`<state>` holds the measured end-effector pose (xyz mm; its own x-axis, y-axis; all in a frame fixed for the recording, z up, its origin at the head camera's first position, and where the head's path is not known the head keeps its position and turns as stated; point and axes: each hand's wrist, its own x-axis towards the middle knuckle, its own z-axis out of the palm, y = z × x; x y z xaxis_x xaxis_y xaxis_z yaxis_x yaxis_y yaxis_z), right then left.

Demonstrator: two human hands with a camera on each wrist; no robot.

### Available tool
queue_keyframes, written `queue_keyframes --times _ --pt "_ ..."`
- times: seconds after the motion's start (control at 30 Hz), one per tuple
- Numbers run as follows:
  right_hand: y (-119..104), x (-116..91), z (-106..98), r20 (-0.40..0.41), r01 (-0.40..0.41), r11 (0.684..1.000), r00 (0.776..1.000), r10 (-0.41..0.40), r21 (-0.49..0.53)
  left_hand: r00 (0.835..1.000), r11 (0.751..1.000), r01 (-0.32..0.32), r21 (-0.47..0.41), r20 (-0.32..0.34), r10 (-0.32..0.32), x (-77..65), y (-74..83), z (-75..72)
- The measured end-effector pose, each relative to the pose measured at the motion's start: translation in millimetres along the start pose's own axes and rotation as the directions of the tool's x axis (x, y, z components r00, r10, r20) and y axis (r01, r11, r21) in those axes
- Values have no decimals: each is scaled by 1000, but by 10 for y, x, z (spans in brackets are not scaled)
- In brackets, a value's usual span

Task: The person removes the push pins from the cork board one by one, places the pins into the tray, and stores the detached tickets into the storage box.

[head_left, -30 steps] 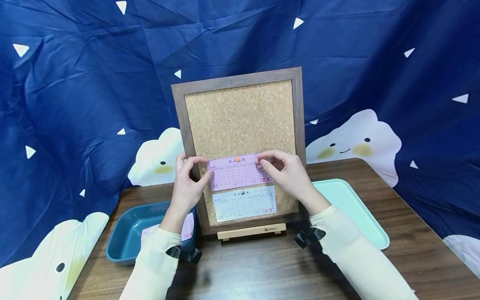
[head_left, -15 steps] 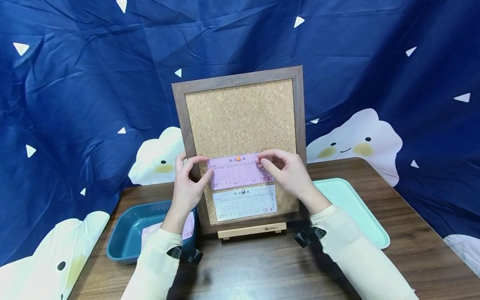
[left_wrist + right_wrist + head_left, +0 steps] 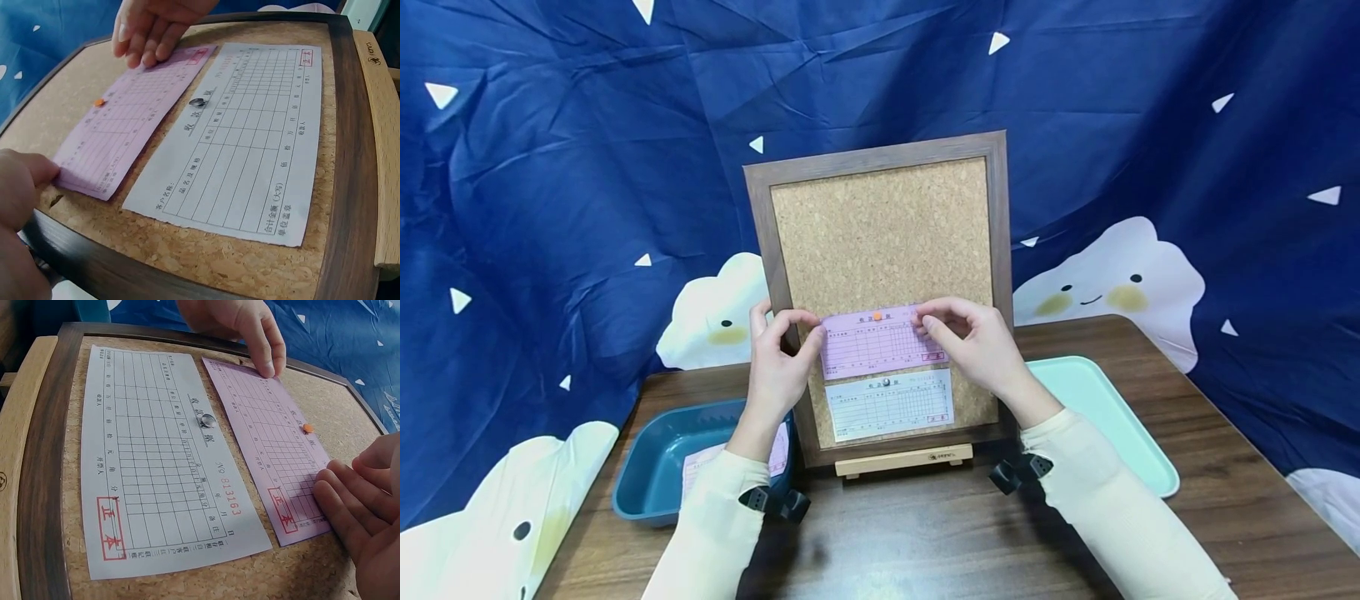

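Two slips of paper are up on the lower part of my cork board (image 3: 887, 233): a white slip (image 3: 891, 408) at the bottom, fixed by a silver pin (image 3: 886, 382), and a pink slip (image 3: 876, 346) just above it, with an orange pin (image 3: 877, 316) near the middle of its top edge. I take the white slip as done, since I am not touching it. The pink one looks nearly finished: pinned, though I am handling both its ends. My left hand (image 3: 778, 362) pinches its upper left corner between thumb and finger; my right hand (image 3: 973, 342) has loose, gently bent fingers resting against its upper right end, gripping nothing that I can see. What seems left is evening up the pink slip, and perhaps the paper (image 3: 780, 450) lying in the blue basin (image 3: 651, 467) on my left; how many sheets that is I can't tell. A green tray (image 3: 1120, 417) lies to my right.
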<state>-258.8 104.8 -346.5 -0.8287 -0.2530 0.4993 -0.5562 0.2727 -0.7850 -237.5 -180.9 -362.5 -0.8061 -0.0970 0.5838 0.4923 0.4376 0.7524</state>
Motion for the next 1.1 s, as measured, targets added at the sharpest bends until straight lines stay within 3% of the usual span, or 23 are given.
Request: queue_keyframes --times 0.23,0.5,0.73,1.1 --pt "-13 1 4 4 -1 1000 1000 1 14 999 999 -20 -28 -42 18 -15 26 31" --pt "-6 -8 -1 3 -8 1000 1000 8 29 997 999 -44 2 58 44 -34 -55 -4" --pt "-10 -5 -2 10 -22 999 1000 21 47 998 1000 -12 -8 59 12 -63 -87 -16" --pt "-8 -15 29 5 2 999 1000 -2 32 985 993 99 -69 145 -89 -137 -118 -38"
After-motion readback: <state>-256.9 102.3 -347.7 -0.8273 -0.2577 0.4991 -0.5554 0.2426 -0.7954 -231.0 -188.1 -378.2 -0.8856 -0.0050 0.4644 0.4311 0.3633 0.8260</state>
